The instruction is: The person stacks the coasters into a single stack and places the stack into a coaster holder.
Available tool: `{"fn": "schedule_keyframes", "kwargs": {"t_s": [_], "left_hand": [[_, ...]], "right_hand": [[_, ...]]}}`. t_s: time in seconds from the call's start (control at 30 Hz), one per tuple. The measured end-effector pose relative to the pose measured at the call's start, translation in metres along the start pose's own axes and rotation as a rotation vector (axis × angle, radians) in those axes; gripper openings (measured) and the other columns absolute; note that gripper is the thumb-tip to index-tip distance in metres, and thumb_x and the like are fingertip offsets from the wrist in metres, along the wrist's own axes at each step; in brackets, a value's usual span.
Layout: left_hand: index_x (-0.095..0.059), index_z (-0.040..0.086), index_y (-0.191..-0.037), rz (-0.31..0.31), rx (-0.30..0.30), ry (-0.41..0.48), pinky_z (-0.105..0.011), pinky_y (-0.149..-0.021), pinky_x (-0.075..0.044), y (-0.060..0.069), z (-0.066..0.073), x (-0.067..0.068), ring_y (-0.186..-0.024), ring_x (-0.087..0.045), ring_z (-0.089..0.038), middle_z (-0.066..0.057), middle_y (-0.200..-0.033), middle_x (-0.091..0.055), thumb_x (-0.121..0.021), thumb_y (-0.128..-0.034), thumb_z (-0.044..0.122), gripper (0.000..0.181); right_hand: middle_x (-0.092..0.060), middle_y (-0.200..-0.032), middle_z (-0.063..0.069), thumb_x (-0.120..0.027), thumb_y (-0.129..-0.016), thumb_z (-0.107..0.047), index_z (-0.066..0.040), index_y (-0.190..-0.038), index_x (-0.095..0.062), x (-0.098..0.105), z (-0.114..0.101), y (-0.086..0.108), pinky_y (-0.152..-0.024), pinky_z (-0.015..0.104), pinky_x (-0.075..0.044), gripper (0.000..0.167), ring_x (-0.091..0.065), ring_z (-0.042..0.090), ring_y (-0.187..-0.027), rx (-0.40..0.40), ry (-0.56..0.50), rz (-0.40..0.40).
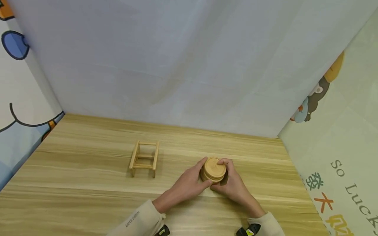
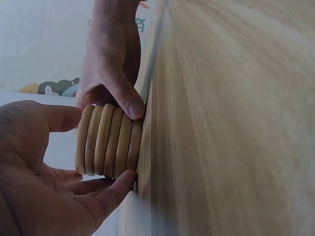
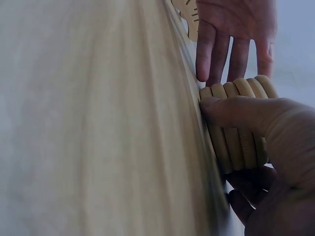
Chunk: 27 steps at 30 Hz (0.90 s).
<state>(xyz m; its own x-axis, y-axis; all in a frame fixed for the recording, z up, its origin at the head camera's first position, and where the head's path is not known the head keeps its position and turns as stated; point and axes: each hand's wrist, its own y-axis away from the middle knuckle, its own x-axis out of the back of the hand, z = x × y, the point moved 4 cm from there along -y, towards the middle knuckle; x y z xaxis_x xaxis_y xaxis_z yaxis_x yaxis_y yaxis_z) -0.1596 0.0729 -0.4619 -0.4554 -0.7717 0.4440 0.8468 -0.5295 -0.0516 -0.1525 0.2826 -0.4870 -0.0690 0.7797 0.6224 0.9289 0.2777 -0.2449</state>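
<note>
A stack of several round wooden coasters [image 1: 215,167] sits on the wooden table, flat discs one on top of another. My left hand [image 1: 189,182] holds it from the left, thumb at the near side and fingers along the far left side. From the right, my right hand [image 1: 234,183] grips the same stack, its thumb low on the discs [image 3: 236,132] in the right wrist view and a finger resting on the top one. In the left wrist view the edges of the coasters [image 2: 108,142] show between both hands.
A small wooden rack [image 1: 144,159] with rails stands on the table [image 1: 88,196], left of the hands. Behind the table hangs a pale cloth wall [image 1: 177,65]. Printed side panels [image 1: 339,147] border it left and right.
</note>
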Motion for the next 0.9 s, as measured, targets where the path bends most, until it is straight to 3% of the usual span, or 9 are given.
{"fn": "schedule_keyframes", "kwargs": {"t_s": [0.07,0.13,0.3,0.37,0.53,0.7,0.8,0.9], "left_hand": [[-0.031,0.000,-0.173,-0.003,0.001,-0.001,-0.058,-0.119,-0.047,0.001,0.000,0.000,-0.149,-0.055,-0.041,-0.026,-0.166,-0.050,-0.074,-0.1056,0.024,0.084],[-0.030,0.000,-0.174,-0.008,0.000,-0.001,-0.057,-0.116,-0.050,0.001,-0.001,-0.001,-0.147,-0.058,-0.040,-0.026,-0.166,-0.050,-0.073,-0.1063,0.023,0.084],[-0.029,0.000,-0.174,-0.011,-0.005,-0.003,-0.054,-0.108,-0.056,0.001,-0.001,-0.002,-0.137,-0.065,-0.038,-0.025,-0.164,-0.052,-0.073,-0.1062,0.022,0.083],[-0.030,0.000,-0.173,-0.008,-0.004,-0.006,-0.054,-0.108,-0.056,0.001,-0.001,-0.002,-0.136,-0.066,-0.038,-0.025,-0.164,-0.053,-0.073,-0.1058,0.022,0.083],[-0.032,-0.001,-0.173,-0.001,0.000,-0.008,-0.054,-0.111,-0.053,0.001,0.000,-0.001,-0.139,-0.063,-0.035,-0.025,-0.163,-0.054,-0.073,-0.1049,0.020,0.082],[-0.033,-0.001,-0.172,0.004,-0.009,-0.002,-0.055,-0.113,-0.052,0.000,-0.002,-0.001,-0.141,-0.062,-0.035,-0.026,-0.162,-0.055,-0.073,-0.1041,0.020,0.081],[-0.034,0.000,-0.172,0.017,-0.033,-0.006,-0.054,-0.111,-0.054,-0.002,-0.008,-0.003,-0.139,-0.064,-0.035,-0.025,-0.161,-0.056,-0.074,-0.1042,0.022,0.081],[-0.035,0.004,-0.173,0.032,-0.050,-0.028,-0.043,-0.102,-0.057,-0.008,-0.024,-0.009,-0.126,-0.068,-0.024,-0.021,-0.160,-0.059,-0.074,-0.1041,0.027,0.082]], "right_hand": [[-0.065,-0.143,0.017,-0.103,-0.078,-0.011,-0.015,-0.144,-0.044,-0.002,0.006,0.000,-0.116,0.039,-0.047,0.088,-0.064,0.036,-0.135,0.007,0.020,-0.001],[-0.065,-0.143,0.016,-0.103,-0.078,-0.013,-0.016,-0.145,-0.044,-0.004,0.009,0.000,-0.115,0.033,-0.046,0.089,-0.064,0.034,-0.135,0.017,0.034,0.004],[-0.066,-0.141,0.019,-0.102,-0.078,-0.012,-0.014,-0.142,-0.045,-0.003,0.001,-0.001,-0.112,0.052,-0.050,0.086,-0.064,0.039,-0.132,0.005,0.005,0.015],[-0.067,-0.139,0.018,-0.101,-0.079,-0.011,-0.014,-0.141,-0.046,-0.003,0.000,-0.002,-0.112,0.051,-0.050,0.084,-0.065,0.036,-0.132,0.009,-0.011,0.022],[-0.067,-0.137,0.017,-0.102,-0.076,-0.008,-0.014,-0.139,-0.047,-0.004,0.000,-0.002,-0.111,0.034,-0.048,0.084,-0.065,0.032,-0.129,0.018,0.015,0.043],[-0.066,-0.140,0.016,-0.103,-0.073,-0.003,-0.010,-0.138,-0.048,-0.004,-0.003,-0.003,-0.113,0.035,-0.048,0.085,-0.064,0.034,-0.133,-0.024,0.020,0.040],[-0.066,-0.141,0.015,-0.103,-0.074,-0.003,-0.009,-0.137,-0.048,-0.004,-0.004,-0.003,-0.114,0.035,-0.048,0.084,-0.063,0.034,-0.134,-0.042,0.018,0.036],[-0.066,-0.141,0.015,-0.103,-0.075,-0.004,-0.009,-0.137,-0.048,-0.004,-0.004,-0.003,-0.113,0.034,-0.048,0.083,-0.064,0.033,-0.133,-0.046,0.020,0.034]]}}
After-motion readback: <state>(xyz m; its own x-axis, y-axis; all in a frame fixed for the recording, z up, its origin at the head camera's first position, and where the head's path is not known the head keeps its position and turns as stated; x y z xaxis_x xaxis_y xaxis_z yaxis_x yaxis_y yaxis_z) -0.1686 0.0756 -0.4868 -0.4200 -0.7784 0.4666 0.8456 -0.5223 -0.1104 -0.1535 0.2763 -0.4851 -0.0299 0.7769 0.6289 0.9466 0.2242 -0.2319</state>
